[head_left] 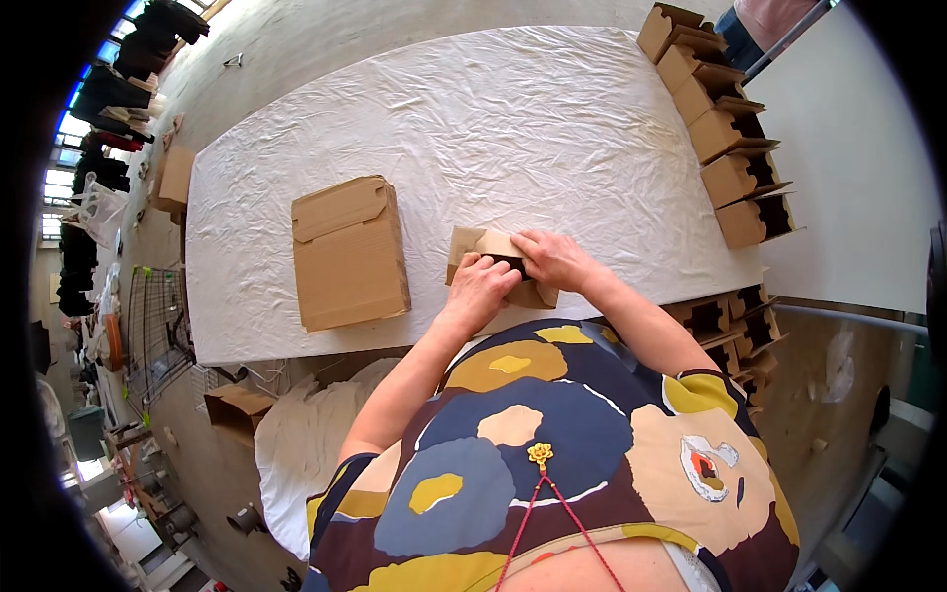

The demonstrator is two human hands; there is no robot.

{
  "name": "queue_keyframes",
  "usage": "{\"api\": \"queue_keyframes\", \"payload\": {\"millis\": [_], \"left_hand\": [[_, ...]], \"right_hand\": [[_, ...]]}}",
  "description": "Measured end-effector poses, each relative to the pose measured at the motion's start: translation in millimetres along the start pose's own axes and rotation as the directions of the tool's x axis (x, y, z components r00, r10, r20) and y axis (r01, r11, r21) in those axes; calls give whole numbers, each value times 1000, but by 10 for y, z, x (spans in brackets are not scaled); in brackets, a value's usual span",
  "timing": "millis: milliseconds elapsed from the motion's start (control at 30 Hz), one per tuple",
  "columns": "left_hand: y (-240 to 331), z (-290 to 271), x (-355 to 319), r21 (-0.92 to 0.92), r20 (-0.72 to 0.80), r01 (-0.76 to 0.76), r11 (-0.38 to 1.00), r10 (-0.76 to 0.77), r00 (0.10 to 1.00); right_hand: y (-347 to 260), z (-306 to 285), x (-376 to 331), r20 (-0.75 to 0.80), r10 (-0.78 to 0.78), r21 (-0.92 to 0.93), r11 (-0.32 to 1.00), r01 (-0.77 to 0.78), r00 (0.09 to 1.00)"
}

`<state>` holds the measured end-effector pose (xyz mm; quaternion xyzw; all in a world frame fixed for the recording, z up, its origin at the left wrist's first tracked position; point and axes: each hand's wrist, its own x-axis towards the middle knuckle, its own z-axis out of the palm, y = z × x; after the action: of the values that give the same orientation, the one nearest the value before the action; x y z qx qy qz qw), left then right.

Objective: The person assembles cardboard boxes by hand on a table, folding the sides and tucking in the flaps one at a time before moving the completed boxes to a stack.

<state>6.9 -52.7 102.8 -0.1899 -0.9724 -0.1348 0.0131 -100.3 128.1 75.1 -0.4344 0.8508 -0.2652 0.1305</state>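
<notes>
Fingers (480, 264) of the left hand (477, 288) curl over the near edge of a small cardboard box (493, 259), tips pressed into its dark opening; fingers of the right hand (557, 261) lie flat and slightly spread on the box's top flap. Both hands have hold of it. Box sits on the counter (552, 128) at its near edge, just right of the large flat carton (347, 253).

Hidden: most of the small box is under the hands, so its shape and how far it's folded can't be made out. Left fingertips disappear inside the opening.

Counter is covered in a wrinkled white sheet. Well to the right of the carton, a row of open folded boxes (725, 123) runs along the counter's right edge; more stacked boxes (735, 331) sit below that corner, partly cut off by the counter. Left of the carton, off the counter: concrete floor, a loose cardboard piece (175, 180), a wire rack (158, 331), dark clothes hanging, blurred by lens edge.
</notes>
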Motion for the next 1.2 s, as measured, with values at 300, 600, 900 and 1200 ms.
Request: {"api": "queue_keyframes", "payload": {"millis": [300, 600, 900, 1200], "left_hand": [[41, 23, -231, 101, -338, -26, 995, 59, 939], [-91, -339, -35, -314, -314, 265, 912, -363, 877], [-762, 104, -77, -584, 161, 615, 530, -667, 727], [-705, 56, -84, -562, 312, 673, 480, -631, 710]], "right_hand": [[255, -82, 70, -101, 147, 313, 944, -109, 984], [133, -13, -20, -221, 259, 142, 962, -232, 940], [-273, -175, -346, 117, 634, 210, 736, -643, 764], [19, 12, -451, -248, 598, 456, 766, -453, 762]]}}
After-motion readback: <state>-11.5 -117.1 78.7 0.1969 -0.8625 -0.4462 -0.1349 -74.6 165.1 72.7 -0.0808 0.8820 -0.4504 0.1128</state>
